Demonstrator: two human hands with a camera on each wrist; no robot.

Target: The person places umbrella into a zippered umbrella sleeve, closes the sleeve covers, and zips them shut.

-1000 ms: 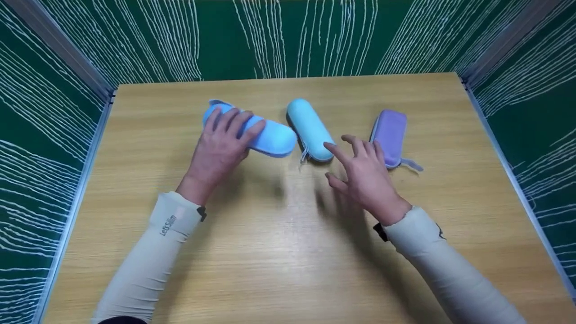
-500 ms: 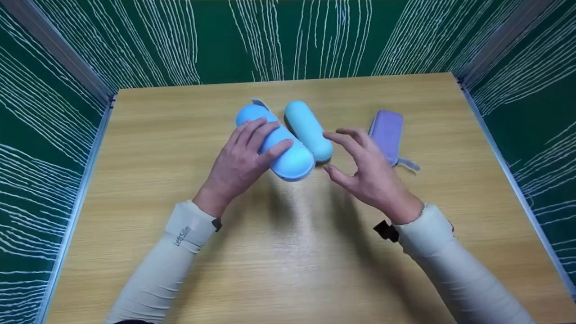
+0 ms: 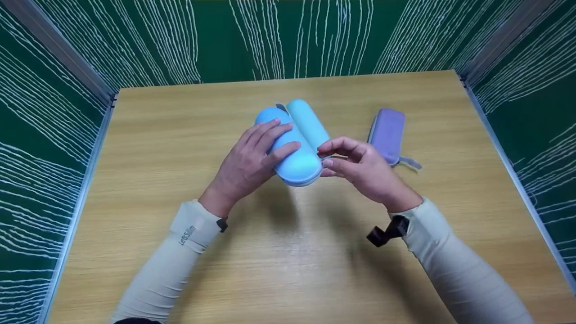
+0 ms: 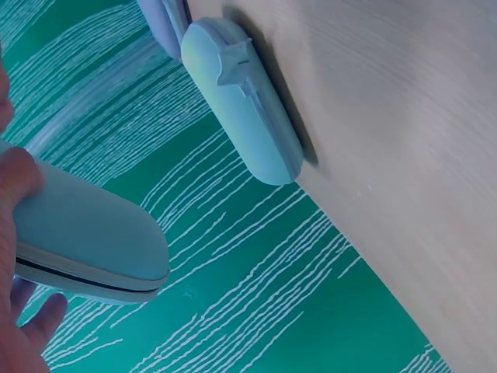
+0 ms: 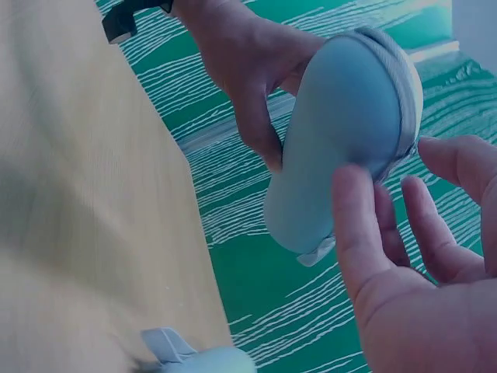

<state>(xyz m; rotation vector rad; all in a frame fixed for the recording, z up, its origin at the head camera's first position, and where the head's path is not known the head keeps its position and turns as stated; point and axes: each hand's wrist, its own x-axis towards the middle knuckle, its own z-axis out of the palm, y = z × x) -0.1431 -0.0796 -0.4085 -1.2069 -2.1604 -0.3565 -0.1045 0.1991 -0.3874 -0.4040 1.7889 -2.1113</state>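
Observation:
A blue hard-shell zip-up glasses case (image 3: pixel 299 164) is held above the table by my left hand (image 3: pixel 252 162), fingers over its top and thumb on the near side. My right hand (image 3: pixel 360 168) is at its lower right end, the fingertips bent toward the zipper edge. In the right wrist view, gaps show between the right fingertips (image 5: pixel 353 175) beside the blue case (image 5: pixel 342 116); whether they touch the zipper pull is unclear. A teal glasses case (image 3: pixel 308 119) lies just behind, partly hidden. In the left wrist view the teal case (image 4: pixel 245 109) shows a pale tab.
A purple zip case (image 3: pixel 389 135) with a loop strap lies to the right on the wooden table (image 3: pixel 180 121). Green panels (image 3: pixel 225 40) with white wavy lines stand behind and at both sides.
My left hand has carried the blue case rightward and turned it, bringing it in front of the teal case. My right hand's fingers have drawn closer together and reached the blue case's end.

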